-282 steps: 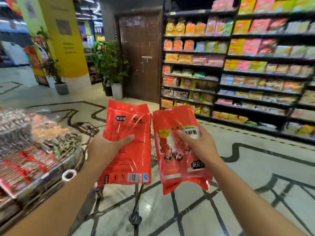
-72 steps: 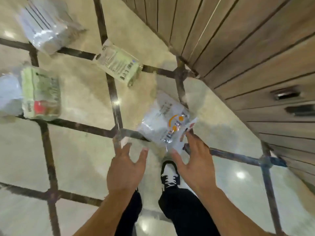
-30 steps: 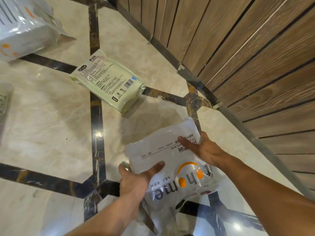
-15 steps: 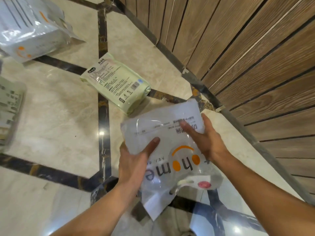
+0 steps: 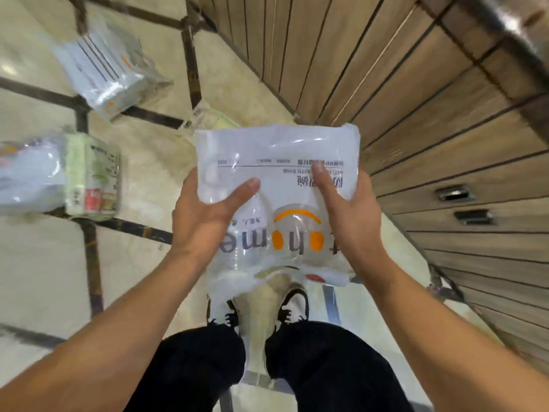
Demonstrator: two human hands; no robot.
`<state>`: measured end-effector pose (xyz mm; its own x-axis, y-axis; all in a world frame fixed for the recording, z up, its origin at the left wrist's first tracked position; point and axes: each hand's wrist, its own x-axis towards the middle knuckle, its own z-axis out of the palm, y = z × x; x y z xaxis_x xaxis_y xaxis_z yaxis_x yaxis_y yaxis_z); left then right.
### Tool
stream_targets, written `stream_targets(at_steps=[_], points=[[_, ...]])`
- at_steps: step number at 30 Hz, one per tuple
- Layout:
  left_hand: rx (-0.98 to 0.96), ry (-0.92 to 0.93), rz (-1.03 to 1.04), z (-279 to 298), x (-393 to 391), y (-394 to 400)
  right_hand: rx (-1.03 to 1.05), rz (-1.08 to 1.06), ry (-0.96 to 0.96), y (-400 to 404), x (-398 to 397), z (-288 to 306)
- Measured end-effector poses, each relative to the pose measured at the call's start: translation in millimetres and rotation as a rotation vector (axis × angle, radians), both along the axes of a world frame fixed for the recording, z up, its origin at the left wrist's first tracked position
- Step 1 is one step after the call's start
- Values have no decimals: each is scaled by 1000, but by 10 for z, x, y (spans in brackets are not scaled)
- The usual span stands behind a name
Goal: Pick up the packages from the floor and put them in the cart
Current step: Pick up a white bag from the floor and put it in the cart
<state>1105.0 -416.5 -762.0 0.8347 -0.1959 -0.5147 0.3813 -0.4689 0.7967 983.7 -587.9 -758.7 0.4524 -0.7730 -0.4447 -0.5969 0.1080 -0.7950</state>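
I hold a clear plastic package [image 5: 276, 150] with grey lettering and orange dots in front of me, above my feet. My left hand [image 5: 205, 221] grips its left side and my right hand [image 5: 347, 215] grips its right side, thumbs on top. On the floor lie more packages: a pale green package [image 5: 214, 118] mostly hidden behind the held one, a white and clear package [image 5: 107, 75] at the upper left, and a green-labelled package [image 5: 89, 176] at the left. The cart is out of view.
A wooden panelled wall [image 5: 416, 99] with two metal handles [image 5: 454, 193] runs along the right. The marble floor [image 5: 148, 162] has dark inlaid lines. My black trousers and black-and-white shoes [image 5: 292, 304] stand below the package.
Both hands have lifted the clear package off the floor and up toward me. The view has risen and tilted down, so my legs and shoes now show.
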Motion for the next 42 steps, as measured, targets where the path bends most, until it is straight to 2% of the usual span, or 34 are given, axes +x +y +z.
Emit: stream_targets(at_steps=[6, 10, 14, 18, 23, 29, 36, 42], points=[[-130, -127, -139, 2418, 235, -438, -71, 8, -164, -405, 39, 2325], [-288, -239, -279, 3938, 330, -831, -221, -48, -312, -689, -2, 3820], [-432, -336, -427, 5159, 355, -1240, -379, -185, -441, -871, -195, 5062], [-571, -401, -672, 6157, 156, -1542, -535, -338, -449, -867, -645, 6016], [-665, -403, -900, 6842, -326, -1928, -693, -573, -351, -645, -1370, 6789], [-783, -293, -1150, 7228, -1386, -2068, -802, -797, -229, -125, -2417, 7246], [-868, -136, -1385, 7443, -2815, -1848, -894, -1052, -152, 646, -3729, 7427], [-906, -95, -1549, 7516, -4209, -1564, -901, -1237, -86, 1289, -4955, 7437]])
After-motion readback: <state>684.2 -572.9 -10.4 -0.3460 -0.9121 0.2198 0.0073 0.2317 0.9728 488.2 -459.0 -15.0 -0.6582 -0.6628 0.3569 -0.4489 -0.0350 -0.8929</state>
